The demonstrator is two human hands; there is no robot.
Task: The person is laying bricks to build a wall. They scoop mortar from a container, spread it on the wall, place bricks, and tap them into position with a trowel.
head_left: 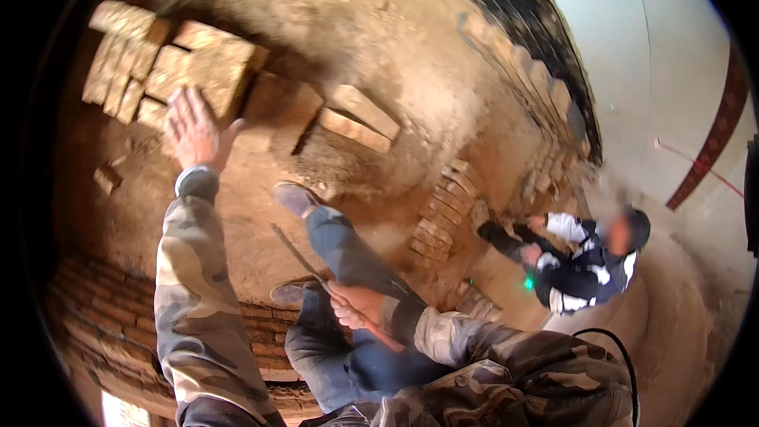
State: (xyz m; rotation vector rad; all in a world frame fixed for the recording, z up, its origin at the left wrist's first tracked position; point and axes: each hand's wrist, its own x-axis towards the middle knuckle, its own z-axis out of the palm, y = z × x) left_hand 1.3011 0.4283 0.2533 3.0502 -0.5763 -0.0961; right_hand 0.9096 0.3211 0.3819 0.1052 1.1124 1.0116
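Note:
My left hand (194, 133) reaches out with its fingers spread, over the near edge of a stack of pale tan bricks (209, 63). Its fingertips overlap the bricks in view; whether they touch I cannot tell. Close to my lap, my right hand (360, 306) is wrapped round a slim, slightly bent tool (296, 249) with a reddish handle. The tool's thin dark end points away over the dirt, between my feet. Beside the stack lie a larger flat block (281, 107) and two loose bricks (360, 119).
A person (597, 261) in a dark cap sits low at the right. Between us stands a row of bricks (443, 213). A brick wall (111, 308) runs along the near left, a brick fragment (107, 179) lies on the dirt floor (379, 24), and a dark ridged sheet (522, 24) lines the far side.

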